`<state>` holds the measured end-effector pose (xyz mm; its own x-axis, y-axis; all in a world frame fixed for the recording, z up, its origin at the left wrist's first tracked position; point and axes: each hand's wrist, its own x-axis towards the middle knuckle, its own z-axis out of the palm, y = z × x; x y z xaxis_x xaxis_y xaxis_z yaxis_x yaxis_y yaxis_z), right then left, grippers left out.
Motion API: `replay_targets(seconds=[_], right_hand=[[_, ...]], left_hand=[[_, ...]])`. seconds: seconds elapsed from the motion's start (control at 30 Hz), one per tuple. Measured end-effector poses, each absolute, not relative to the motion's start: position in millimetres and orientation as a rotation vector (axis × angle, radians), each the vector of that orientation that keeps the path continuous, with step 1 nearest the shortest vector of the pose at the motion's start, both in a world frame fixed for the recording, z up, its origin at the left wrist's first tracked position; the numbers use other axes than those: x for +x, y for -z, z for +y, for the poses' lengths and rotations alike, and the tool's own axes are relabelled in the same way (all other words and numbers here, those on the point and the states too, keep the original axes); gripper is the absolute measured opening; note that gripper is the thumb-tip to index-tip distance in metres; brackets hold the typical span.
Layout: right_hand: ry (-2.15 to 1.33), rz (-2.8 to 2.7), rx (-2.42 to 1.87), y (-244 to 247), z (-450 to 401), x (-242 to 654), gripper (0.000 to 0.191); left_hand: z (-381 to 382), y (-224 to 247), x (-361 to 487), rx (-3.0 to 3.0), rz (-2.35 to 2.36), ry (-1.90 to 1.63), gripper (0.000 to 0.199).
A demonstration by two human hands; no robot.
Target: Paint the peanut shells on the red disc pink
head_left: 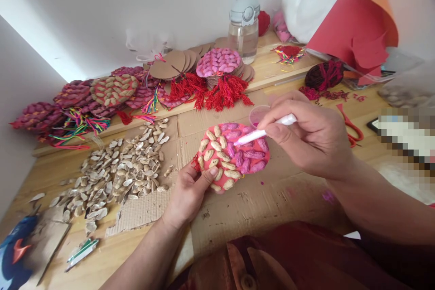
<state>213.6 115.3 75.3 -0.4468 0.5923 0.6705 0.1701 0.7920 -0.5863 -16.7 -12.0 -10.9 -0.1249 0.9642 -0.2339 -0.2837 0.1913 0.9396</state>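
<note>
My left hand grips the lower left edge of a round red disc covered with glued-on peanut shells, its thumb on top. Shells on the disc's right side are painted pink-purple; those on the left keep their natural tan. In my right hand is a white paintbrush-like marker, pinched between thumb and fingers. Its tip touches a shell near the disc's middle. Behind the right fingers, partly hidden, stands a small clear cup with pink in it. Brown cardboard lies beneath.
Loose peanut shells spread at left, near a blue glue gun. Finished shell discs with tassels, cardboard circles and a water bottle line the back ledge. Red scissors, dark yarn and a phone lie right.
</note>
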Motion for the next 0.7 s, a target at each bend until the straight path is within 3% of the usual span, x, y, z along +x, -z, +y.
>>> replay_targets(seconds=[0.7], right_hand=[[-0.35, -2.073, -0.489, -79.2, 109.7, 209.7, 0.006]], left_hand=[[-12.4, 9.0, -16.3, 0.766, 1.25, -1.263, 0.033]])
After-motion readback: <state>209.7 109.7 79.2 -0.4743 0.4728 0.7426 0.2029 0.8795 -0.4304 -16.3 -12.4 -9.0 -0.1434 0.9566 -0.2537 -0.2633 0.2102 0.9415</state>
